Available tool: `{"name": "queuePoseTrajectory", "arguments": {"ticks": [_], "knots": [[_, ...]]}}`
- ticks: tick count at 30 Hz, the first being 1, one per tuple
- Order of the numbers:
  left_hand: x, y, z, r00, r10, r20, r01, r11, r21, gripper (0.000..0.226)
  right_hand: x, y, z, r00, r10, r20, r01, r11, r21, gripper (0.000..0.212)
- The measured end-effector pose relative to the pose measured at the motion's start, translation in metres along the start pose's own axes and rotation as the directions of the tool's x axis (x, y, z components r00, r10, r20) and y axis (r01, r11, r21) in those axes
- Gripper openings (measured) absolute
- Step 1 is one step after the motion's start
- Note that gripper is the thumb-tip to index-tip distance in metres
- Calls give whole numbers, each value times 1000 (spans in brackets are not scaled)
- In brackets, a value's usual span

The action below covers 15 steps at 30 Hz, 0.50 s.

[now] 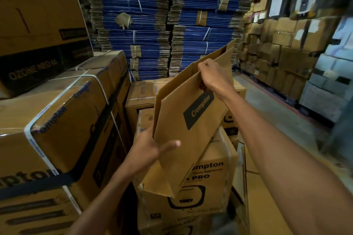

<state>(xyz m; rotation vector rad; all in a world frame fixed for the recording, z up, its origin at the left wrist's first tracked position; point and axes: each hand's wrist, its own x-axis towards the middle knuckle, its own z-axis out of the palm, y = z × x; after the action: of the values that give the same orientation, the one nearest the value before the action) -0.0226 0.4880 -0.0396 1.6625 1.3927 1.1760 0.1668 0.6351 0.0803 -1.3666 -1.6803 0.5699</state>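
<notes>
Our left hand (150, 149) clamps the lower edge of the brown, half-flattened Crompton carton (191, 120); our right hand (214, 76) pinches its top edge.

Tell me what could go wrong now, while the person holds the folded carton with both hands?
The carton is tilted and held only at two places: the left hand pinches its lower corner, the right hand grips its top edge, so it might slip or bend. Its lower flap hangs close to the sealed box beneath and could catch.
</notes>
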Motion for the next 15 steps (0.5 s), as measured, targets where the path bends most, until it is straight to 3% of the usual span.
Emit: {"name": "queuePoseTrajectory", "arguments": {"ticks": [2,3,5,7,11,15], "knots": [[4,-3,11,966,19,-256,9,994,110,27,-4,-3,3,999,12,42,-14,1000,28,35],[6,-3,14,948,32,-315,10,991,131,36,-7,-2,3,997,20,71,-24,998,54,41],[12,-5,15,936,40,-350,22,985,172,52,-16,2,6,996,4,86,-15,991,129,55],[18,2,15,912,63,-405,18,981,194,49,-27,8,10,998,-50,44,38,971,237,60],[38,29,19,831,25,-556,43,993,109,38,-75,16,21,999,-42,-16,44,888,457,39],[67,62,16,773,-29,-634,11,999,-33,38,-154,19,46,971,22,237,-137,866,481,46]]}}
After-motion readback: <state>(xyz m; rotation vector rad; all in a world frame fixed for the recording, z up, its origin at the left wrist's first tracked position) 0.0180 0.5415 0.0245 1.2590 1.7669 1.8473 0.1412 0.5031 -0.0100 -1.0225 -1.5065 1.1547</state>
